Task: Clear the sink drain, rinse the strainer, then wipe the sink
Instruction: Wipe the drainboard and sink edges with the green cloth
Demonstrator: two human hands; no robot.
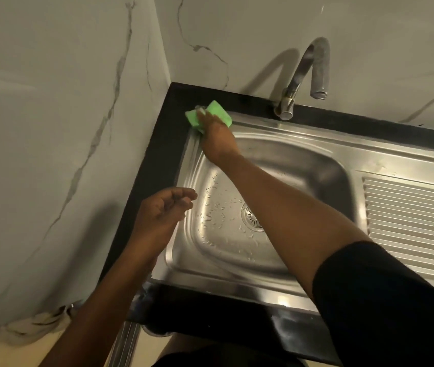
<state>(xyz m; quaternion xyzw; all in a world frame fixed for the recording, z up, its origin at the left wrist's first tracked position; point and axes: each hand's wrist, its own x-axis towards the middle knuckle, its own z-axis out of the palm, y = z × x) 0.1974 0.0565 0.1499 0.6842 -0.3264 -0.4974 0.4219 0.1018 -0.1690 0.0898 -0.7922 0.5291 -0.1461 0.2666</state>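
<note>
A stainless steel sink (303,160) sits in a black counter, its basin floor dotted with water drops. The round strainer (250,217) lies in the drain, partly hidden behind my right forearm. My right hand (217,140) reaches to the sink's far left corner and presses a green sponge (214,112) against the rim there. My left hand (164,210) hovers over the sink's left rim, fingers loosely curled and holding nothing.
A curved chrome tap (304,75) stands on the back rim. A ribbed drainboard (409,221) lies to the right of the basin. Marble-patterned walls close in at the left and back. The black counter edge (210,311) runs along the front.
</note>
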